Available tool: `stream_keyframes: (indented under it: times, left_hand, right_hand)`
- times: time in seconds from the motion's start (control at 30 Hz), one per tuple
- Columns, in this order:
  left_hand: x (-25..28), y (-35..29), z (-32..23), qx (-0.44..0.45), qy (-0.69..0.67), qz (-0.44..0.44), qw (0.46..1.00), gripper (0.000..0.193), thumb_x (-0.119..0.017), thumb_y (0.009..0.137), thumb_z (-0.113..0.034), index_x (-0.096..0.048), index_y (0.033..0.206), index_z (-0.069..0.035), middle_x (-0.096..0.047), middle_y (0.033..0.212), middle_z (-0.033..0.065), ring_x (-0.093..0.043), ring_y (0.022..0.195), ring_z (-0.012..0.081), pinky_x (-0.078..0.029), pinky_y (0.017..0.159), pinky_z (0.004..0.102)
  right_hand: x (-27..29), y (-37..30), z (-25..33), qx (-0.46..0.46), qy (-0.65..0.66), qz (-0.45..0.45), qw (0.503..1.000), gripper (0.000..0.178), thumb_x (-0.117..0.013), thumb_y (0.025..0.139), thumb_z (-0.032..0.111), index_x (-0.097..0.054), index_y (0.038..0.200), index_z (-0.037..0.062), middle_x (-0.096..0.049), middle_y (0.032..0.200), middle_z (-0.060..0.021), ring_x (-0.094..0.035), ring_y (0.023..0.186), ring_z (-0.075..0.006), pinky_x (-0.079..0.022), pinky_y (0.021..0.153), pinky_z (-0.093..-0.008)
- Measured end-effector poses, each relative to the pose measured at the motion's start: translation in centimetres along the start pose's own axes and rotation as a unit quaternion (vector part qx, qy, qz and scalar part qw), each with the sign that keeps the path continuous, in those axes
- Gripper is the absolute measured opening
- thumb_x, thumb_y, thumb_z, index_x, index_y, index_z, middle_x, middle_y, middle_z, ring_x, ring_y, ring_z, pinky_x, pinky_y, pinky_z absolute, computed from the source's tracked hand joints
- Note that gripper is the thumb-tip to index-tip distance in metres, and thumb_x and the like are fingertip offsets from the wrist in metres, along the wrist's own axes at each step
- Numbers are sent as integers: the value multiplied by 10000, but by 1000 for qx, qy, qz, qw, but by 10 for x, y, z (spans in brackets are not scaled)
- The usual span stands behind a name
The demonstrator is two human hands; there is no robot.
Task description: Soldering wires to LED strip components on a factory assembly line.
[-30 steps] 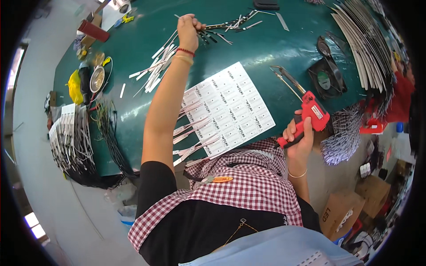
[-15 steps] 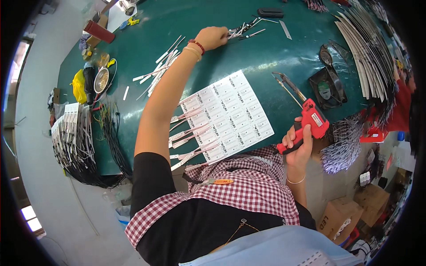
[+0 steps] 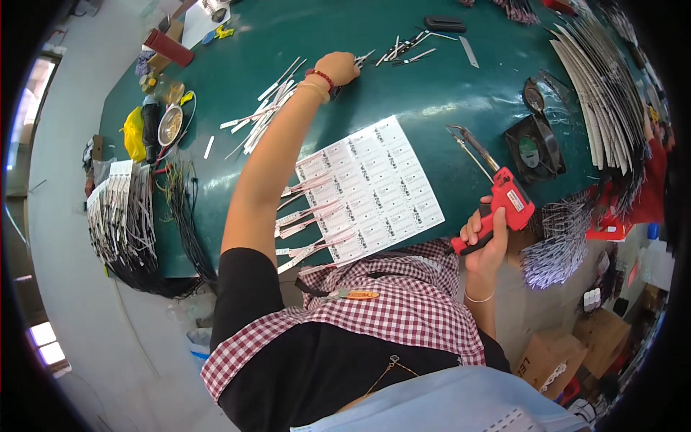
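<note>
My left hand (image 3: 338, 70) is stretched far over the green table, its fingers closed on a few thin strips (image 3: 366, 57) whose ends poke out past the fingertips. More black and white strips (image 3: 407, 50) lie just beyond it, to the right. On its other side is a loose pile of white strips (image 3: 268, 114). In my right hand (image 3: 486, 234) is a red soldering gun (image 3: 509, 201), tip pointing away from me. A white sheet of circuit boards (image 3: 381, 187) lies between my arms, with several pinkish-white leads (image 3: 317, 212) along its left edge.
On the right stand a black fan (image 3: 536, 147), a fanned stack of white strips (image 3: 594, 101) and a bundle of wires (image 3: 554, 252). At left are wired boards (image 3: 122, 216), black cables (image 3: 186, 223), a small bowl (image 3: 170, 125) and a red cylinder (image 3: 169, 47).
My left hand has drawn back leftward from the black and white strips, carrying a few of them along. My right hand keeps the soldering gun in nearly the same place.
</note>
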State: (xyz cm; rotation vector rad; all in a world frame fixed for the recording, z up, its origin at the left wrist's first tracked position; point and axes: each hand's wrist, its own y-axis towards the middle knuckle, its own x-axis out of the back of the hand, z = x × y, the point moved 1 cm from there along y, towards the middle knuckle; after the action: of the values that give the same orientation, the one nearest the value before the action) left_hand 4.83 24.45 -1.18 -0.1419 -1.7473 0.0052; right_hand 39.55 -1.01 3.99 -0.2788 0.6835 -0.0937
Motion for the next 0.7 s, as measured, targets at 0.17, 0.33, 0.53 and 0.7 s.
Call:
stream_keyframes:
  times: [0.17, 0.33, 0.53, 0.7]
  left_hand:
    - [38, -52, 17, 63, -223, -25, 972, 215, -524, 778, -220, -615, 821, -30, -662, 810, 111, -610, 693, 220, -472, 623, 337]
    - [26, -89, 36, 71, -618, -85, 778, 195, -490, 885, -216, -562, 961, -52, -598, 774, -24, -364, 569, 28, -283, 492, 187]
    - [10, -87, 16, 54, -609, -107, 784, 268, -468, 923, -288, -569, 967, -43, -663, 841, 19, -508, 775, 62, -378, 693, 213]
    - [-1, -62, -4, -12, -634, -112, 765, 269, -410, 957, -273, -559, 981, -50, -654, 893, 56, -565, 851, 118, -417, 787, 268]
  right_hand:
    - [0, 5, -3, -3, -16, 16, 1000, 356, -447, 938, 351, -468, 1062, 18, -459, 618, -30, -399, 453, -87, -394, 468, -249]
    - [-11, 13, -6, -21, -20, 61, 998, 367, -411, 953, 372, -452, 1097, 37, -436, 629, -19, -385, 455, -79, -373, 471, -229]
    - [-20, 12, -11, -27, -14, 85, 996, 365, -410, 955, 367, -449, 1104, 36, -433, 635, -18, -389, 460, -80, -378, 476, -230]
    - [-20, 6, -13, -14, -16, 76, 997, 357, -437, 942, 359, -468, 1061, 24, -457, 621, -25, -395, 460, -83, -392, 464, -244]
